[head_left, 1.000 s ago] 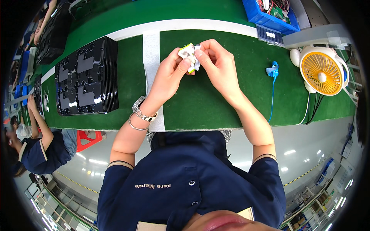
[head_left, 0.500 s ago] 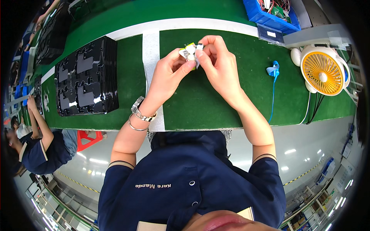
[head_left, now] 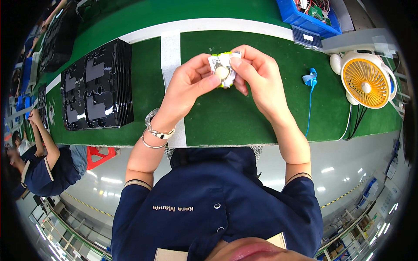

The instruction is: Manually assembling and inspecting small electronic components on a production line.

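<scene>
Packet [head_left: 226, 63] — white, yellow-green at its edges, a pale round piece [head_left: 222, 72] showing — is pinched by both hands [head_left: 186, 83].

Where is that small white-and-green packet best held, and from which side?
Probably by the green top edge of the packet, pinched from the far side: it looks thin and shows between the left hand and right hand, which hold the packet's sides. That also spares the pale round piece.

Fisheye camera on the person's head, left of a pair. Faces steeply down, close above the navy-blue short-sleeved cloth shirt [head_left: 196, 187]; long green-topped workbench [head_left: 230, 124] farther off.
</scene>
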### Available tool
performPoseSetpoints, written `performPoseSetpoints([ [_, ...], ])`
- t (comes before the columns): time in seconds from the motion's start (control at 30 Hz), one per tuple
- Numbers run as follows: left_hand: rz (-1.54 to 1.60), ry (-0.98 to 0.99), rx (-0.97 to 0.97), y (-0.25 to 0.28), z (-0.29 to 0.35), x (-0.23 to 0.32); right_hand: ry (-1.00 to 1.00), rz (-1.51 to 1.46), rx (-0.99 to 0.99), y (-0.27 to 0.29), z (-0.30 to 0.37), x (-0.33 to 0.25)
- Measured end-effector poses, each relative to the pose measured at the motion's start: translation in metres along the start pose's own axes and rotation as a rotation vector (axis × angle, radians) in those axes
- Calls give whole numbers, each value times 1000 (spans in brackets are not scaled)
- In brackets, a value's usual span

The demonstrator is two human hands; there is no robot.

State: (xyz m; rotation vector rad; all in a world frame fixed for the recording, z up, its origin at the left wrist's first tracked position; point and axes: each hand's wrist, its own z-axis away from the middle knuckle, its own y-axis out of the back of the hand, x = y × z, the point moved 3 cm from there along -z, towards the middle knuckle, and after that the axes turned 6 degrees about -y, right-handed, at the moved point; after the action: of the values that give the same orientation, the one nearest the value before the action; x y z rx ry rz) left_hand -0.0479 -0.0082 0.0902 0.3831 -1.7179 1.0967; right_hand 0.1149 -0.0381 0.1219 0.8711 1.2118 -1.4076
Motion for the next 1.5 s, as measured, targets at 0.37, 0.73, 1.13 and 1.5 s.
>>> performPoseSetpoints([
  [0.37,-195,-492,-418,-69,43,99,382,-43,-125,-56,83,-83],
  [0.73,-161,-655,433,-145,70,111,499,-130,-318,-62,110,-101],
  [1.13,35,-712,-475,-105,60,113,740,-140,-211,-79,116,-94],
  [1.5,14,-785,-491,-99,64,124,594,-107,-540,-79,105,-102],
])
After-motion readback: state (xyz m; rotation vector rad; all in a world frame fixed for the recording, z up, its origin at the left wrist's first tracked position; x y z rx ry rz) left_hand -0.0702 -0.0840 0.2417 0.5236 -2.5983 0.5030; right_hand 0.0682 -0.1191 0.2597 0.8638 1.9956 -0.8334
